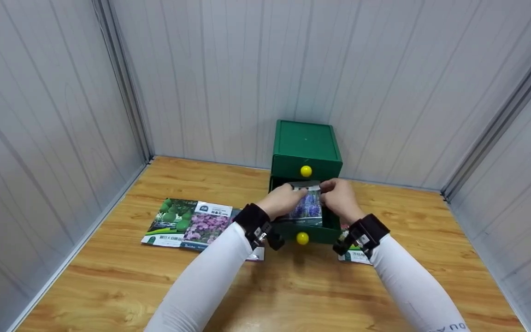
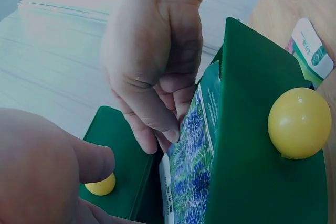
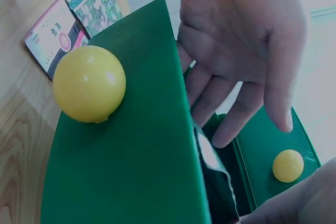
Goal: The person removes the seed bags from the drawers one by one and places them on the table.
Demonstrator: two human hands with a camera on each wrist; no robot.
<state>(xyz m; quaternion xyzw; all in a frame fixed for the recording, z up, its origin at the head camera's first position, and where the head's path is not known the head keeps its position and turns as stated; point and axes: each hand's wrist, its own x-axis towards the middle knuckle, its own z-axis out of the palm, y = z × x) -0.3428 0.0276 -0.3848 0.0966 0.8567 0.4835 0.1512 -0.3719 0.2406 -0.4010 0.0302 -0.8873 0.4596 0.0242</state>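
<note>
A seed packet with purple-blue flowers lies tilted in the pulled-out lower drawer of a small green cabinet. At the packet's left is my left hand; its fingers are fairly straight and reach into the drawer, the thumb held apart, as the right wrist view shows. My right hand pinches the packet's right edge between thumb and fingers; the left wrist view shows this hand with its thumb at the packet's edge. The drawer front partly hides the packet in both wrist views.
Several seed packets lie overlapping on the wooden table left of the cabinet. Another packet sits to the right, partly behind my right wrist. The closed upper drawer has a yellow knob. Pale panels surround the table.
</note>
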